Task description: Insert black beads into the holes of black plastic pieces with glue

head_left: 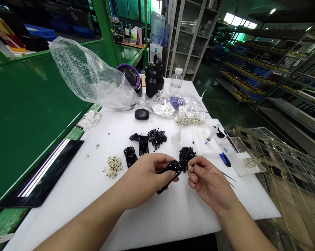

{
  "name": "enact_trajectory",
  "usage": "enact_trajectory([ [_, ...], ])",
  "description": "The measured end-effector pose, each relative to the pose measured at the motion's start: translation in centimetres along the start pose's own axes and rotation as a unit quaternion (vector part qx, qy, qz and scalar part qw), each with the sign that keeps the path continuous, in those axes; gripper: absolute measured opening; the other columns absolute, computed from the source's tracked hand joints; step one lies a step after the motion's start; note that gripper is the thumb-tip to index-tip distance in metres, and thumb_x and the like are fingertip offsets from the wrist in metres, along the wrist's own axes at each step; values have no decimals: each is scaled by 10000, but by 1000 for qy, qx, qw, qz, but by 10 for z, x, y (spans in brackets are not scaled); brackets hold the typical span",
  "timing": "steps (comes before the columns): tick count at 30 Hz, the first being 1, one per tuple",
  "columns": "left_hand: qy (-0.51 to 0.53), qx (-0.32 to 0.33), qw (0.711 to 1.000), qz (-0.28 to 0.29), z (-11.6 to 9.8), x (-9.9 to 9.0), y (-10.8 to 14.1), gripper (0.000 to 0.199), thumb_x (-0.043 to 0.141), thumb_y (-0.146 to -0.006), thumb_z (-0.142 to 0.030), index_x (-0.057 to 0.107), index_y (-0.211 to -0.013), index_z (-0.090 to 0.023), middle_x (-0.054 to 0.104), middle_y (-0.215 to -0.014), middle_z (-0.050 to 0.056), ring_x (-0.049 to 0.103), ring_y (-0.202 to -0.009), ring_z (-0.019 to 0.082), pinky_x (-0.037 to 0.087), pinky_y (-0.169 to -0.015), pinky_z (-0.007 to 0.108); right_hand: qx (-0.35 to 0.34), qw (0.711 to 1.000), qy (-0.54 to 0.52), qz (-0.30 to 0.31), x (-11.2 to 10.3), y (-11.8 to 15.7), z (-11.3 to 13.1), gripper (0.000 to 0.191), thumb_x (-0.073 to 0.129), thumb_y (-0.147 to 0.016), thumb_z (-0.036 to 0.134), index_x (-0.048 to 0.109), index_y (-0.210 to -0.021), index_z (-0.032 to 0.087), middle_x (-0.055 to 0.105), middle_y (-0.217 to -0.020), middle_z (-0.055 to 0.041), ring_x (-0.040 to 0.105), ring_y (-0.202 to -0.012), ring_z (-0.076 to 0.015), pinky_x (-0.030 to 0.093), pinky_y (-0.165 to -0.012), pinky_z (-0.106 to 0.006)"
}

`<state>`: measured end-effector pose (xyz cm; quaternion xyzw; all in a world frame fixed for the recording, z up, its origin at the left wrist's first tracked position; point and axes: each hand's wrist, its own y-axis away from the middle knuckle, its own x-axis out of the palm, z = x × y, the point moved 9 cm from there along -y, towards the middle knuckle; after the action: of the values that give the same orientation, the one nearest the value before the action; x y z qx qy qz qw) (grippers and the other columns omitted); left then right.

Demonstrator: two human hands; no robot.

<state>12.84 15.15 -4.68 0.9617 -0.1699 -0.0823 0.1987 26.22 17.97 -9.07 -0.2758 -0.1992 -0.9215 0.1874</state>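
I see a matt white foam sheet (76, 188), a glossy black plastic strip (170, 170), a crinkled clear plastic bag (86, 75) and thin metal tweezers (229, 177).

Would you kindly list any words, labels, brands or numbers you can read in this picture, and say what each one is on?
No text can be read anywhere in this view.
Water dispenser: a small dark mark on its front, too blurred to read.
Clear bottle: no label that can be made out.
Shelf bins: any tags are too small to read.
Black strip in the left hand, beside the right hand: white dots only, no writing.
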Motion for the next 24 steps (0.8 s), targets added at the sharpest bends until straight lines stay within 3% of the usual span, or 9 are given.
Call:
enact_trajectory([
  [8,-13,4,1000,-2,-1,-1,-1,271,557,-865,-343,668,-1076,-214,694,-902,32,561,-734,159,429,-641,284,-2,998,64,-28,-6,5,-1,169,785,-735,272,729,-866,181,700,-785,-33,635,-627,-97,521,-567,-201],
  [12,-39,14,999,-8,-3,1,0,248,552,-862,-344,688,-1033,-227,667,-831,9,514,-649,131,371,-560,256,-42,984,166,-44,-6,9,7,184,761,-768,306,694,-894,191,697,-771,-18,643,-633,-110,543,-613,-236],
  [16,-84,18,994,-64,-4,-8,1,268,587,-836,-365,684,-1063,-261,662,-803,-11,530,-666,138,385,-569,251,-114,917,377,-65,3,21,26,234,690,-838,298,636,-1058,240,713,-893,-22,680,-821,-152,560,-776,-289],
  [19,-100,2,990,-103,-1,-14,2,280,634,-797,-381,660,-1054,-275,698,-862,-12,609,-779,183,433,-640,278,-133,869,471,-72,11,29,33,200,640,-872,300,628,-1068,264,713,-954,-17,679,-866,-152,562,-773,-269],
  [24,-109,-7,989,-97,1,-13,2,249,626,-796,-387,652,-1022,-285,718,-912,-19,647,-842,213,469,-714,323,-134,847,510,-67,17,29,32,113,604,-890,308,625,-998,283,703,-914,22,677,-848,-131,557,-722,-229],
])
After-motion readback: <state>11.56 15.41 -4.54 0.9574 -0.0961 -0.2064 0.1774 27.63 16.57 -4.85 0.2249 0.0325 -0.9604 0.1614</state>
